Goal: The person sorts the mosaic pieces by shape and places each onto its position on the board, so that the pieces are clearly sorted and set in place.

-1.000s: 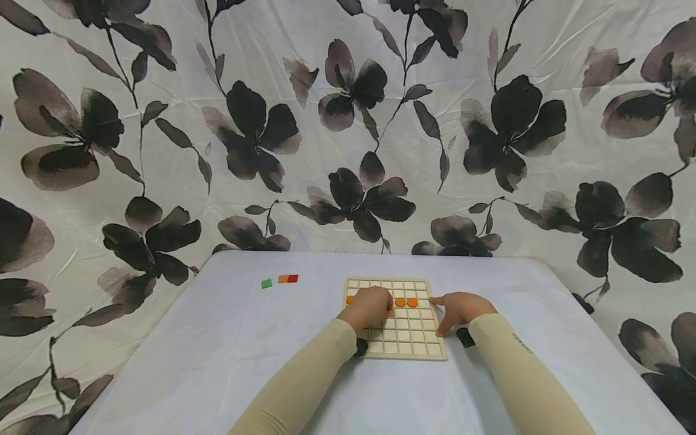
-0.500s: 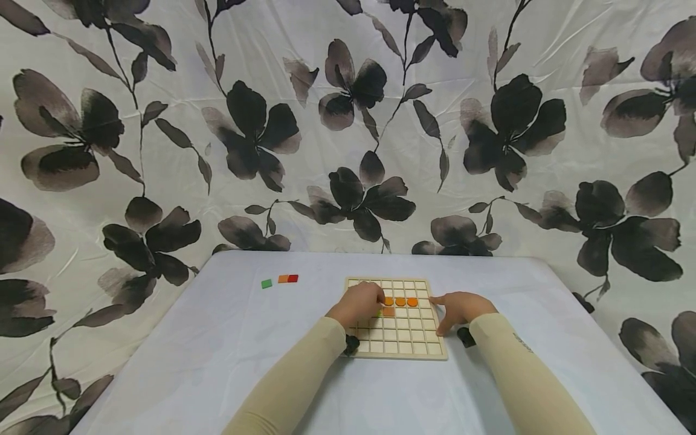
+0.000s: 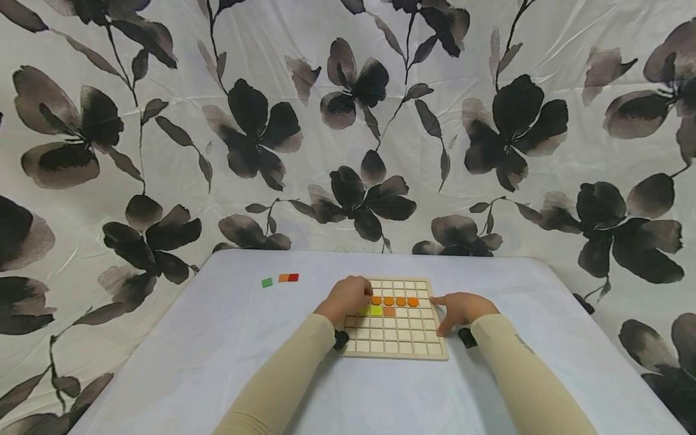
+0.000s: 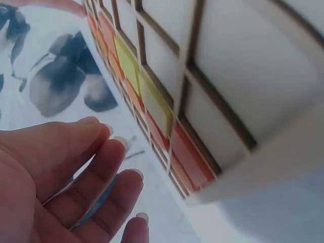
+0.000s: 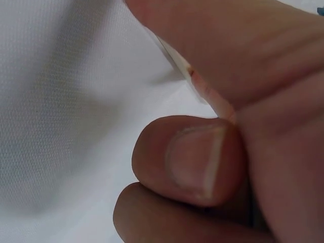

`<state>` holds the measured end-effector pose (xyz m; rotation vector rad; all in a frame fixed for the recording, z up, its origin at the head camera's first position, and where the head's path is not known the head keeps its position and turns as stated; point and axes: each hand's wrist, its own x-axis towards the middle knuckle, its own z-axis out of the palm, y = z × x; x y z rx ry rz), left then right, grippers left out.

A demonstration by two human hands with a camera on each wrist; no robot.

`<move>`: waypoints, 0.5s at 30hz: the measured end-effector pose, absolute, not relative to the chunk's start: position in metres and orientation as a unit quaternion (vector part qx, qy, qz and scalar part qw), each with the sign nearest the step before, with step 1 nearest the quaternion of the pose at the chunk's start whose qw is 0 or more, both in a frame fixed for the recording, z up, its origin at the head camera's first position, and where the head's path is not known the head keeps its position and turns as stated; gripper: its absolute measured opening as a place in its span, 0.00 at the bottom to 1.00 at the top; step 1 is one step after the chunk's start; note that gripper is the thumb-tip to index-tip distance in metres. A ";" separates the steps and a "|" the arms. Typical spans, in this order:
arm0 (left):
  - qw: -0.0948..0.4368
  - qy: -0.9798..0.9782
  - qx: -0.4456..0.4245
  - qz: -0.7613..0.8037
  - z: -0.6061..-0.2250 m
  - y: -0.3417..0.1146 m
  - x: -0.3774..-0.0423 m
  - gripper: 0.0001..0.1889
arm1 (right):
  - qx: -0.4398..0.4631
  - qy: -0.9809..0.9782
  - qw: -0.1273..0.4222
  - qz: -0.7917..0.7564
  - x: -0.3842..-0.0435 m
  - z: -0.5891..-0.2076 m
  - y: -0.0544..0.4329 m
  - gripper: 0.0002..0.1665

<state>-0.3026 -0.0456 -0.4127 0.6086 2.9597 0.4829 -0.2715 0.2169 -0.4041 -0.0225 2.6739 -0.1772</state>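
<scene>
A pale wooden grid board [image 3: 402, 336] lies on the table under both hands. Orange discs [image 3: 400, 301] sit in one of its rows; below them are yellow tiles [image 3: 376, 310] and a dull orange tile [image 3: 388, 312]. My left hand [image 3: 348, 298] is over the board's left part, hiding the left end of those rows. Close up in the left wrist view, its fingers are loosely bent beside the board, nothing visible between them, and a red tile [image 4: 191, 156] fills an edge cell. At the board's right edge, my right hand [image 3: 464, 309] rests with thumb and forefinger spread along it.
Further back on the left of the white-covered table [image 3: 179, 362] lie a green tile [image 3: 267, 283], an orange tile [image 3: 283, 278] and a red tile [image 3: 293, 278]. Behind the table hangs a flower-patterned cloth [image 3: 359, 151].
My left hand has moved left along the row of discs, uncovering more discs and the yellow and dull orange tiles below. The right hand has stayed at the board's edge.
</scene>
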 end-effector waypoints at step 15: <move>-0.025 0.988 0.073 0.133 -0.417 -0.082 -0.316 0.08 | -0.016 0.973 0.224 -0.060 -0.274 -0.406 0.218 0.54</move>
